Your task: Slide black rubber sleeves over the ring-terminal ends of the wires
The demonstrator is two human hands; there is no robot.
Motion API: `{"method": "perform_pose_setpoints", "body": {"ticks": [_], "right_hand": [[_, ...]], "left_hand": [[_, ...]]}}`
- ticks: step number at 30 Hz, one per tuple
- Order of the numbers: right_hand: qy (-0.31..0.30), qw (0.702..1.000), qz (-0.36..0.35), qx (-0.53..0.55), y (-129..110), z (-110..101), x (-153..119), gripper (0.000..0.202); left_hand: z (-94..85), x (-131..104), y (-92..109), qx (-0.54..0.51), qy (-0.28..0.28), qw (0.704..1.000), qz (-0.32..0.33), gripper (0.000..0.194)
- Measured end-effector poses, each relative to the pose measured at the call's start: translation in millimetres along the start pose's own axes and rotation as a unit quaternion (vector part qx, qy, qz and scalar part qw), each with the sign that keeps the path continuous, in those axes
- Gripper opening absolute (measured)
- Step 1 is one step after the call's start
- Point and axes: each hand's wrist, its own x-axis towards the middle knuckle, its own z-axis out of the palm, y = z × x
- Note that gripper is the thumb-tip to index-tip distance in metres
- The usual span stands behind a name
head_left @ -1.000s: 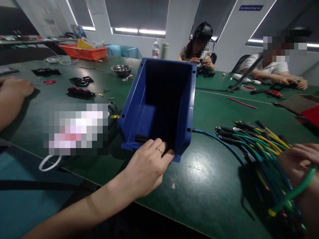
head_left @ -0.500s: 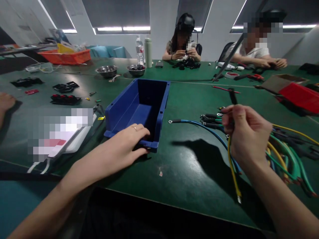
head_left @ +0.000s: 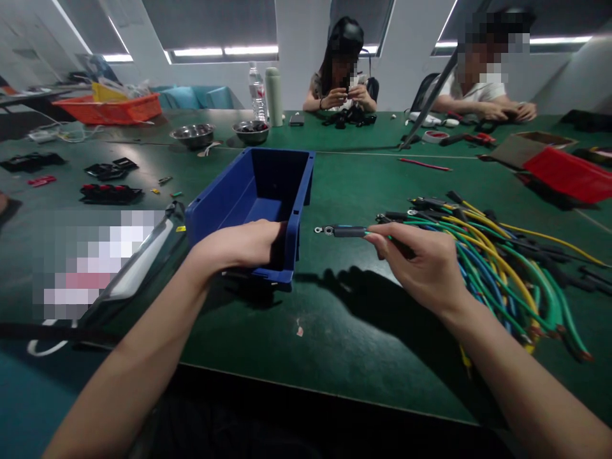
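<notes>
My left hand (head_left: 255, 242) reaches over the front of a blue plastic bin (head_left: 293, 245); its fingers are inside, hidden from sight. What they touch cannot be seen. Between the fingertips of my right hand (head_left: 421, 255) is a cable (head_left: 349, 231) with a black sleeve and a metal ring terminal pointing left. A bit of green wire shows by the fingertips. Just beyond that ring, a second ring terminal (head_left: 318, 230) lines up with it. Beside and behind my right hand spreads a pile of yellow, green and blue cables (head_left: 507, 255), several with black sleeves.
Left of the bin lies a white package (head_left: 129, 274). Metal bowls (head_left: 194, 136), a bottle (head_left: 257, 95) and a thermos (head_left: 274, 97) stand behind. At the right is a red bin (head_left: 568, 175). Two people sit across the green table (head_left: 354, 178).
My left hand has gone from the bin's front rim into the bin. My right hand has let go of a yellow cable, moved left and pinched another ringed cable. The view has shifted slightly right.
</notes>
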Motion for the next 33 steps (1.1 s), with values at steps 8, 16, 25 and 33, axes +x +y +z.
{"method": "perform_pose_setpoints", "body": {"ticks": [8,16,25,33], "right_hand": [[0.004,0.998,-0.049,-0.041,-4,-3,1,0.006],[0.019,0.997,-0.058,-0.045,-3,-6,1,0.004],[0.109,0.988,0.077,0.081,-6,-8,5,0.014],[0.283,0.852,0.265,0.353,99,-46,-17,0.055]], "left_hand": [[1.1,-5,-4,0.001,0.053,0.998,-0.03,0.029],[-3.7,-6,9,-0.028,0.239,0.97,-0.031,0.028],[-3.0,-7,13,-0.089,0.227,0.969,-0.049,0.016],[-0.9,-8,16,-0.067,0.224,0.972,-0.002,0.021]]}}
